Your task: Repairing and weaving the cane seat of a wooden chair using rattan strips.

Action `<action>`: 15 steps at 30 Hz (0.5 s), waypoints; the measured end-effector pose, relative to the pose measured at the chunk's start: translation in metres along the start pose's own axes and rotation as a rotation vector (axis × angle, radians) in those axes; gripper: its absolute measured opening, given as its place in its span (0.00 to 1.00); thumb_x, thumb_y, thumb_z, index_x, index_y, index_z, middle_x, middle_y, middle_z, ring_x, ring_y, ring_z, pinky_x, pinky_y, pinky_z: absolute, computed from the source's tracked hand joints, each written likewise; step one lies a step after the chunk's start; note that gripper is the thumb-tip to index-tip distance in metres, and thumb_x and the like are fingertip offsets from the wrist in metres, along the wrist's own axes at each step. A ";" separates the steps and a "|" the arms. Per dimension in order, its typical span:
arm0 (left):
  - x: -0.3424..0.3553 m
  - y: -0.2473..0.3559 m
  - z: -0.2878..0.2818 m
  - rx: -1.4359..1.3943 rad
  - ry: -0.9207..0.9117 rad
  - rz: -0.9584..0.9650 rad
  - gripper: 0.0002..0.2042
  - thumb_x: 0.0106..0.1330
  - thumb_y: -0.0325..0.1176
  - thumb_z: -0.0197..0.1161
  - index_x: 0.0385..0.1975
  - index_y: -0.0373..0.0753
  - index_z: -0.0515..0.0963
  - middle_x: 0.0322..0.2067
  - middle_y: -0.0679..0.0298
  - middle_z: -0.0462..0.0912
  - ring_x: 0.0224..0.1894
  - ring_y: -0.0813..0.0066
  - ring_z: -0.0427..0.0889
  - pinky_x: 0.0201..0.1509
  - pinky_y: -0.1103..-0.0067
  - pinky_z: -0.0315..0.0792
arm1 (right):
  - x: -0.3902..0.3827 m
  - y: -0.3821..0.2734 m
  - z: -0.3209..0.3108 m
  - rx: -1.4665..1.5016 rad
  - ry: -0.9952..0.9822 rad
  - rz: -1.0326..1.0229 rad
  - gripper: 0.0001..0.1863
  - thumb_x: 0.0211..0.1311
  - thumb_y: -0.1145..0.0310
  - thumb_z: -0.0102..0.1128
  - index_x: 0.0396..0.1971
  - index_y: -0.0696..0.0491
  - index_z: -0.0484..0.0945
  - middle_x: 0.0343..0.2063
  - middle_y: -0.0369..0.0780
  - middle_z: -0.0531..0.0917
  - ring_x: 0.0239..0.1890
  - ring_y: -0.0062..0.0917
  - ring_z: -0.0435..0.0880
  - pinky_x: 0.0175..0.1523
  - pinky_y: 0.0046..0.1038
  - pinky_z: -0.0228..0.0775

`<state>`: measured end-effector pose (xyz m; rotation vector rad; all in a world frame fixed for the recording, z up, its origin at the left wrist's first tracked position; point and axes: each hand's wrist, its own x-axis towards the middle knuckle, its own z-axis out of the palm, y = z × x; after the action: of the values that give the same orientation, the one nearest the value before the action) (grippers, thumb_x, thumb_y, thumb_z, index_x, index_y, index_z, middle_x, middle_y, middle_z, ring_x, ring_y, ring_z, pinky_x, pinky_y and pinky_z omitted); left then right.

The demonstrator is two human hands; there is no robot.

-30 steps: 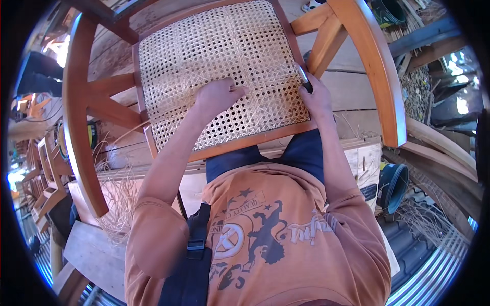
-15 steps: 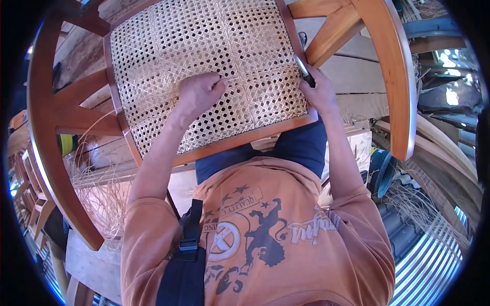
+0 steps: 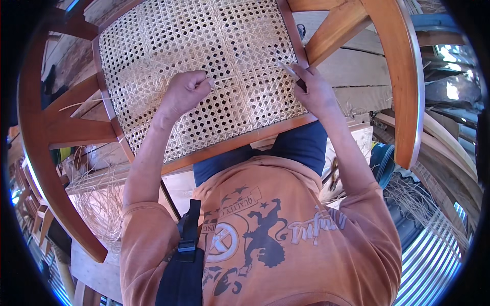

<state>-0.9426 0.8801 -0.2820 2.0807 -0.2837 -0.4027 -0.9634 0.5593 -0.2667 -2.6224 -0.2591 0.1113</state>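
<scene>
Head view looks straight down on a woven cane seat panel [image 3: 204,66], an open hexagonal mesh of pale strips stretched in a reddish-brown wooden chair frame [image 3: 393,76]. The chair lies tipped across the person's lap, so the panel faces up at working height and both hands can reach its near half. A single loose cane strand [image 3: 229,79] runs level across the weave between the two hands, pulled fairly straight, which would keep it flat against the mesh.

The left hand [image 3: 185,94] rests on the panel near its middle, knuckles up, wrist bent slightly back; its fingers are curled into a loose fist and thumb and forefinger pinch the strand's left end. The forearm comes up from the lower left at a slant.

The right hand [image 3: 316,92] sits at the panel's right edge, against the frame rail. Its fingers are closed around a slim tool with a dark handle [image 3: 290,70], whose pale tip points up and left onto the weave; whether it also grips the strand I cannot tell.

Further out, loose bundles of cane [image 3: 97,199] lie at lower left, and more wooden chair parts [image 3: 449,137] stack at the right.
</scene>
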 end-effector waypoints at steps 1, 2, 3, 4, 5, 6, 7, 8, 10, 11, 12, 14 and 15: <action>0.000 0.002 -0.002 0.009 -0.027 -0.026 0.19 0.61 0.34 0.57 0.13 0.37 0.58 0.13 0.72 0.57 0.18 0.86 0.54 0.19 0.80 0.54 | -0.001 -0.005 -0.001 -0.084 -0.045 -0.008 0.23 0.50 0.68 0.55 0.50 0.53 0.72 0.35 0.48 0.77 0.36 0.42 0.78 0.41 0.35 0.70; 0.000 0.004 -0.004 0.018 -0.052 -0.051 0.19 0.62 0.34 0.57 0.13 0.37 0.57 0.13 0.73 0.56 0.18 0.88 0.55 0.19 0.81 0.55 | -0.001 -0.007 -0.004 -0.079 -0.043 -0.010 0.23 0.50 0.68 0.55 0.50 0.53 0.72 0.35 0.48 0.77 0.36 0.42 0.78 0.41 0.35 0.70; -0.001 0.009 -0.009 0.039 -0.116 -0.081 0.17 0.60 0.32 0.57 0.12 0.37 0.61 0.11 0.69 0.62 0.17 0.81 0.62 0.22 0.77 0.60 | -0.001 -0.008 -0.008 -0.122 -0.105 0.008 0.21 0.51 0.67 0.55 0.48 0.53 0.72 0.37 0.49 0.77 0.37 0.43 0.78 0.41 0.37 0.70; -0.001 0.014 -0.014 0.046 -0.107 -0.081 0.17 0.60 0.32 0.57 0.12 0.37 0.61 0.11 0.69 0.62 0.17 0.81 0.62 0.22 0.77 0.60 | 0.001 -0.009 -0.014 -0.166 -0.163 0.019 0.19 0.52 0.65 0.56 0.46 0.53 0.73 0.39 0.50 0.77 0.38 0.44 0.77 0.41 0.38 0.70; -0.002 0.018 -0.018 0.278 -0.105 -0.074 0.13 0.60 0.34 0.57 0.16 0.36 0.67 0.15 0.64 0.68 0.20 0.76 0.68 0.24 0.76 0.64 | 0.004 -0.013 -0.023 -0.160 -0.159 0.009 0.19 0.52 0.65 0.56 0.46 0.53 0.73 0.39 0.50 0.77 0.38 0.44 0.77 0.41 0.38 0.70; -0.004 0.025 -0.023 0.509 -0.102 -0.068 0.11 0.60 0.36 0.56 0.20 0.36 0.72 0.18 0.60 0.73 0.23 0.71 0.74 0.26 0.74 0.68 | 0.007 -0.018 -0.036 -0.212 -0.219 0.050 0.17 0.52 0.64 0.55 0.42 0.54 0.73 0.37 0.50 0.77 0.38 0.44 0.78 0.40 0.40 0.71; -0.005 0.050 -0.019 0.762 -0.003 -0.096 0.06 0.59 0.33 0.55 0.27 0.39 0.77 0.29 0.58 0.78 0.34 0.63 0.79 0.36 0.68 0.73 | 0.009 -0.019 -0.043 -0.263 -0.276 0.098 0.15 0.53 0.64 0.55 0.39 0.54 0.72 0.35 0.50 0.78 0.37 0.44 0.78 0.39 0.41 0.71; -0.002 0.055 -0.007 0.772 -0.002 -0.093 0.06 0.59 0.33 0.55 0.27 0.39 0.77 0.29 0.58 0.78 0.34 0.63 0.79 0.36 0.68 0.73 | 0.007 -0.023 -0.044 -0.256 -0.269 0.097 0.15 0.53 0.64 0.55 0.39 0.54 0.72 0.35 0.50 0.78 0.37 0.44 0.78 0.39 0.41 0.71; 0.012 0.053 0.026 0.850 0.176 0.306 0.06 0.56 0.31 0.55 0.31 0.40 0.77 0.33 0.59 0.78 0.36 0.60 0.78 0.40 0.64 0.73 | 0.010 -0.028 -0.045 -0.334 -0.178 0.064 0.11 0.56 0.63 0.54 0.33 0.55 0.72 0.28 0.49 0.79 0.33 0.46 0.78 0.37 0.43 0.70; 0.016 0.053 0.052 0.777 0.179 0.332 0.07 0.54 0.30 0.56 0.32 0.40 0.78 0.33 0.60 0.78 0.37 0.61 0.77 0.40 0.64 0.73 | 0.012 -0.026 -0.042 -0.323 -0.166 0.056 0.11 0.56 0.63 0.54 0.33 0.55 0.72 0.28 0.49 0.79 0.33 0.46 0.78 0.37 0.43 0.70; 0.018 0.055 0.073 0.703 0.179 0.354 0.08 0.53 0.29 0.57 0.32 0.41 0.78 0.33 0.60 0.77 0.38 0.61 0.77 0.41 0.64 0.72 | 0.013 -0.021 -0.035 -0.297 -0.108 -0.087 0.11 0.57 0.62 0.53 0.32 0.55 0.72 0.26 0.49 0.79 0.33 0.46 0.78 0.37 0.43 0.70; 0.017 0.065 0.097 0.684 0.258 0.341 0.08 0.52 0.29 0.57 0.33 0.42 0.78 0.33 0.62 0.77 0.39 0.61 0.76 0.43 0.65 0.71 | 0.017 -0.015 -0.031 -0.269 -0.039 -0.217 0.12 0.59 0.62 0.52 0.32 0.56 0.72 0.25 0.49 0.79 0.34 0.47 0.78 0.38 0.43 0.70; 0.015 0.067 0.102 0.650 0.340 0.324 0.09 0.52 0.29 0.57 0.33 0.42 0.78 0.34 0.63 0.76 0.40 0.62 0.75 0.45 0.66 0.70 | 0.021 -0.015 -0.033 -0.249 -0.072 -0.151 0.12 0.60 0.61 0.51 0.31 0.56 0.72 0.26 0.50 0.78 0.35 0.46 0.78 0.39 0.42 0.69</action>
<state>-0.9713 0.7602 -0.2760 2.6212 -0.5935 0.2812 -0.9411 0.5613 -0.2312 -2.8365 -0.5260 0.1295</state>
